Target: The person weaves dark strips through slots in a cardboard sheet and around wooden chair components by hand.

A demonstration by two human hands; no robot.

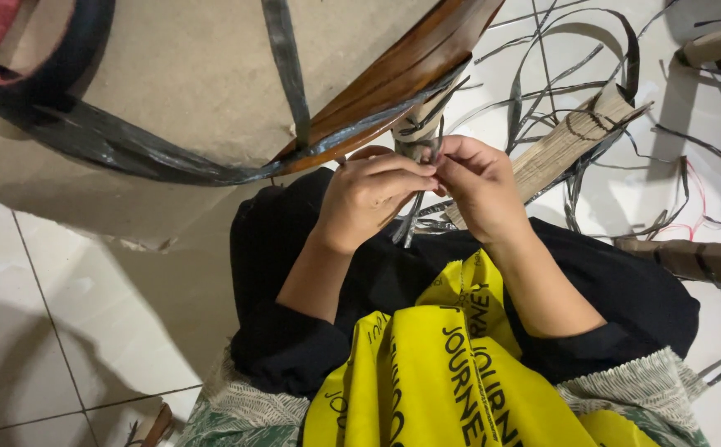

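The fingers of both hands are pinching together on a thin black plastic strip. The left hand and the right hand are meeting in the middle, knuckles almost touching. They are squeezing the strip tight, most likely so it is not slipping while it is being pulled snug. The strip is hanging down between the two hands and running up toward a cardboard-wrapped post just above them.

That post is sitting under a curved shiny brown wooden edge. Wide black plastic bands are crossing a big sheet of brown cardboard there, probably to hold the wrapping on.

The arms are resting over a black cloth on the lap, with a bright yellow fabric with black print lying below it.

I am counting two hands, one strip being held, and three more cardboard-wrapped pieces lying on the white tiled floor to the right. Loose black strips are lying tangled there, too many to count.
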